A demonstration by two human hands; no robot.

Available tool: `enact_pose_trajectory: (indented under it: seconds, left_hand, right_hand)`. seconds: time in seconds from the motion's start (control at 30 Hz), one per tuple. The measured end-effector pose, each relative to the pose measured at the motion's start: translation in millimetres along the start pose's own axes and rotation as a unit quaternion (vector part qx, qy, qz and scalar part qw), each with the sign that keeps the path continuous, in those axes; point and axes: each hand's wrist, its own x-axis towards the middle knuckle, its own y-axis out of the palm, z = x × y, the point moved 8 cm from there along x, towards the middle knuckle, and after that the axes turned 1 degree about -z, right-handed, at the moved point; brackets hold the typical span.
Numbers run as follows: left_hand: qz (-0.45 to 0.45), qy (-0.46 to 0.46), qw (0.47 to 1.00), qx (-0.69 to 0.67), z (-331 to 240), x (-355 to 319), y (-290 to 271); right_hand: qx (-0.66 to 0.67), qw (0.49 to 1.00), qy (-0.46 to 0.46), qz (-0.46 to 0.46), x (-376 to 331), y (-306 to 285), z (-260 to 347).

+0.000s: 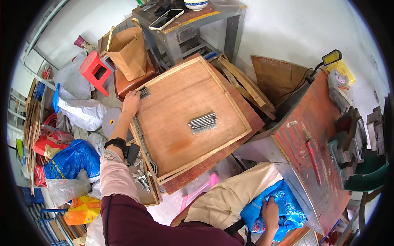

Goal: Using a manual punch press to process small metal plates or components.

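A shallow wooden tray with raised edges lies tilted on a reddish-brown board. My left hand is at the tray's far left corner, fingers closed at the end of a small bundle of grey metal strips. A second row of ridged metal strips lies side by side on the tray's floor. More dark strips line the tray's left edge. On my lap, my right hand is closed on a crumpled blue plastic bag; the bag's inside is hidden.
Loose metal pieces lie in a wooden box left of the tray. A red stool and a brown paper bag stand behind. At right is a worn metal-sided bench with a red rod. A phone rests on the far table.
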Motion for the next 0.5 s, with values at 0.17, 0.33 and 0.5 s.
enact_pose_trajectory:
  seconds: [0.17, 0.33, 0.5]
  left_hand:
    - [0.005, -0.002, 0.994, 0.111, -16.7, 10.1, -18.6]
    - [-0.001, 0.033, 0.997, 0.074, -45.4, 10.7, -23.8]
    - [0.074, 0.012, 0.988, -0.132, -128.3, 16.0, -31.5]
  right_hand:
    - [-0.012, 1.0, 0.009, 0.006, 0.0, -1.2, 2.6]
    - [-0.011, 1.0, 0.015, 0.005, -2.1, -4.8, 3.4]
    - [-0.011, 1.0, 0.015, 0.003, 0.2, -3.5, 3.1]
